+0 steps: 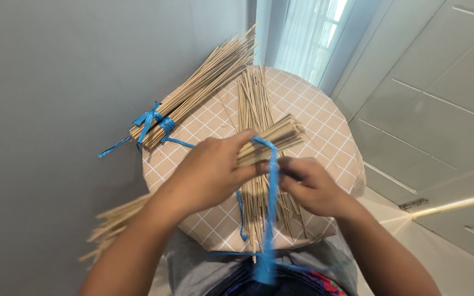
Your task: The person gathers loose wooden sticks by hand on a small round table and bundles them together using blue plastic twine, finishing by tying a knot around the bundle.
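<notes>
Nearest the camera, a flat blue plastic ribbon [271, 219] hangs taut down toward the person's lap, its upper end looped over a small bundle of thin tan bamboo sticks [272, 143]. The left hand [209, 172] is clamped around that bundle from the left, thumb and fingers wrapped about the sticks where the ribbon crosses them. The right hand [311, 186] is closed too, its fingers pinching at the ribbon and the underside of the bundle just beside the left hand's fingertips. The bundle is held slightly above the round bench with a pink checked cover [336, 142], tilted so its cut ends point up and to the right.

Under the hands a loose heap of the same sticks [254, 104] lies spread lengthwise on the bench, with a second short strip of blue ribbon [241, 214] among them. At the bench's left edge a thicker stick bundle already tied with blue ribbon [193, 96] rests leaning against the grey wall [45, 109]. More loose sticks [113, 222] poke out below the left forearm.
</notes>
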